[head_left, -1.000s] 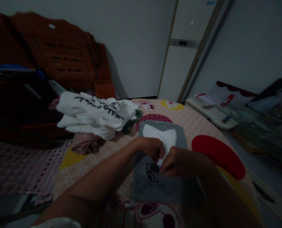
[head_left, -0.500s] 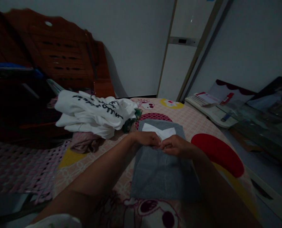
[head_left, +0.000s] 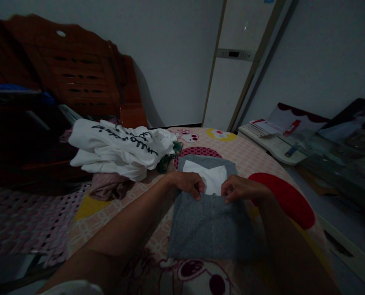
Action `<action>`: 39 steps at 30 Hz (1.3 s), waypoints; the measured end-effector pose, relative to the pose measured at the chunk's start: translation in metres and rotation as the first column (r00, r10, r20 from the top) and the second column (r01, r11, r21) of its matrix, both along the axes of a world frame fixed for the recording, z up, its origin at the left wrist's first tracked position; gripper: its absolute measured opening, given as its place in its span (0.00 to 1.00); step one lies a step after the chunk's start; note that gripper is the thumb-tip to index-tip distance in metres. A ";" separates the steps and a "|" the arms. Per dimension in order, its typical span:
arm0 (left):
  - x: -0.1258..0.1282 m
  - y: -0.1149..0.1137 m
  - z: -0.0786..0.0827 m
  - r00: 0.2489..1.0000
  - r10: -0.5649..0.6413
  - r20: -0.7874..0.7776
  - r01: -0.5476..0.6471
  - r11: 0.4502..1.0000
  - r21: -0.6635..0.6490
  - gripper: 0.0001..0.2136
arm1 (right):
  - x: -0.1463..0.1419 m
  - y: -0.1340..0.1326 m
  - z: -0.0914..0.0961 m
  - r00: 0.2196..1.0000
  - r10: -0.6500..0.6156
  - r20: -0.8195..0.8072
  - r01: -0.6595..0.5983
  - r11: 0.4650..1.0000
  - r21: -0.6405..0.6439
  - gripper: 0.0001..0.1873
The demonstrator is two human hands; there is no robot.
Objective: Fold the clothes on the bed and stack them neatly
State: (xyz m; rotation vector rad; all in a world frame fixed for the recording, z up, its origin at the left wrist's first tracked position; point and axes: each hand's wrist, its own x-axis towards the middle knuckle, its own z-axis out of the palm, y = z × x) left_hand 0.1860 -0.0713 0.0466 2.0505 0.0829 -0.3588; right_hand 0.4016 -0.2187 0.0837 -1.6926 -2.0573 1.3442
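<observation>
A grey zip-front garment (head_left: 213, 229) lies folded flat in front of me, with a white part (head_left: 211, 177) showing inside its upper opening. My left hand (head_left: 191, 184) pinches the grey edge left of the zip. Right of the zip, my right hand (head_left: 236, 189) has its fingers closed on the same edge. The small zip pull sits in the gap between my hands. Fingertips are partly hidden by the cloth and dim light.
A white garment with black lettering (head_left: 115, 143) is heaped at the left on a pinkish folded cloth (head_left: 107, 186). The patterned tablecloth (head_left: 246, 153) spreads underneath. A wooden chair (head_left: 78, 78) stands behind left; a glass-topped stand (head_left: 332, 159) is at right.
My hands have moved apart along the grey edge, from meeting at the middle to either side of the zip. More of the white part and the zip pull now show.
</observation>
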 end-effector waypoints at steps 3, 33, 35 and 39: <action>0.000 -0.001 0.002 1.000 -0.004 -0.012 0.005 1.000 0.030 0.05 | 0.000 -0.002 0.003 1.000 -0.003 -0.001 0.003 1.000 0.011 0.03; 0.003 -0.009 0.014 0.994 0.093 0.056 -0.108 0.845 0.524 0.10 | -0.018 0.009 -0.013 0.940 -0.185 0.286 0.131 0.971 0.198 0.08; 0.003 -0.008 0.013 0.994 0.092 0.056 -0.108 0.843 0.527 0.11 | -0.011 0.007 -0.011 0.951 -0.166 0.262 0.120 0.976 0.183 0.08; 0.003 -0.010 0.019 0.994 0.082 0.076 -0.110 0.830 0.546 0.11 | -0.001 0.003 -0.005 0.963 -0.185 0.193 0.147 0.969 0.197 0.04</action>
